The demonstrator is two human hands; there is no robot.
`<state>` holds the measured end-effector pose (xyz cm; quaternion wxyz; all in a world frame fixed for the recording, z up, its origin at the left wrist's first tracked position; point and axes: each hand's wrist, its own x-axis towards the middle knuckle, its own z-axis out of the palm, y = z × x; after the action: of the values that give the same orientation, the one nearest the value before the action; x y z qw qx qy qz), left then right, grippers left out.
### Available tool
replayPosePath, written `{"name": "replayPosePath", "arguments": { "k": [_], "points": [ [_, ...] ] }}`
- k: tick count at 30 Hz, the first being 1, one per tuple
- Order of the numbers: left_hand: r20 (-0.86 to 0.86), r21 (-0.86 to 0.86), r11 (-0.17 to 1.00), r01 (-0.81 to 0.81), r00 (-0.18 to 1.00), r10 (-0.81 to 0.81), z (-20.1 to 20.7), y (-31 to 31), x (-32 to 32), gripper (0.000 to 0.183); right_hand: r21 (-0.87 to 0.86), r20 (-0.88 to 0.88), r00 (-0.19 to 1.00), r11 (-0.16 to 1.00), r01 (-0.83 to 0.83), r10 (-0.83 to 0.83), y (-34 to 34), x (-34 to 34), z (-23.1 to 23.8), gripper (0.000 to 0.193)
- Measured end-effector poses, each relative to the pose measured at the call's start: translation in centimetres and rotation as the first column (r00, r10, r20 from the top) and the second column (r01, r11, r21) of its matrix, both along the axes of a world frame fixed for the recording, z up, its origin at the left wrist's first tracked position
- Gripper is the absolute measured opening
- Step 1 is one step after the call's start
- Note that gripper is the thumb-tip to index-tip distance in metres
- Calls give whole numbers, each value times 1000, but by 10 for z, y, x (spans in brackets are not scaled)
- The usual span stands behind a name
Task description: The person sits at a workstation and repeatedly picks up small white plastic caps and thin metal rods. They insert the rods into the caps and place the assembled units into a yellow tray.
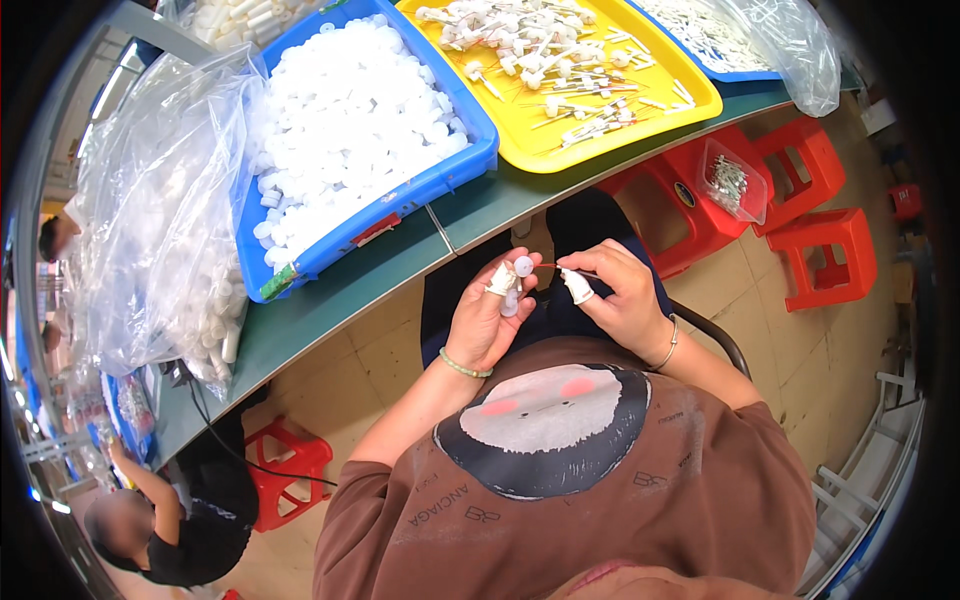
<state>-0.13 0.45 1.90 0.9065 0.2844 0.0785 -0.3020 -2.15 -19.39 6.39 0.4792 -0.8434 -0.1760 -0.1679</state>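
Note:
My left hand is held over my lap, its fingertips closed round a small white round plastic cap. More whitish caps rest against its fingers. My right hand pinches a thin lead with a red stretch that reaches to the cap; what lies between those fingertips is partly hidden. White wrapping covers a finger on the left hand and the thumb on the right. Beyond my hands, a blue tray is heaped with white caps, and a yellow tray bears many capped pieces with thin leads.
A clear plastic bag of white tubes lies left on the green table. Another blue tray and a bag are far right. Red stools stand below, one bearing a clear box. A co-worker sits lower left.

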Motion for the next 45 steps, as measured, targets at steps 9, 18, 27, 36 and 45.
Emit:
{"name": "replayPosePath", "arguments": {
  "k": [9,18,27,36,45],
  "points": [
    [8,126,989,-76,997,75,-3,-1,-1,35,-186,176,982,982,-37,71,0,1,0,32],
    [9,97,994,-49,999,48,-2,-2,-1,34,-133,106,991,989,-60,75,0,1,-1,27],
    [37,149,987,-54,998,49,-2,-2,-2,32,-89,63,996,994,-60,66,-1,1,-2,25],
    [49,85,996,-10,999,6,-6,-6,-5,32,44,-106,992,997,-70,74,7,3,-1,22],
    [2,80,996,-41,999,41,-13,-8,-5,30,-99,-50,998,994,-47,42,14,10,-5,13]
  ]
}}
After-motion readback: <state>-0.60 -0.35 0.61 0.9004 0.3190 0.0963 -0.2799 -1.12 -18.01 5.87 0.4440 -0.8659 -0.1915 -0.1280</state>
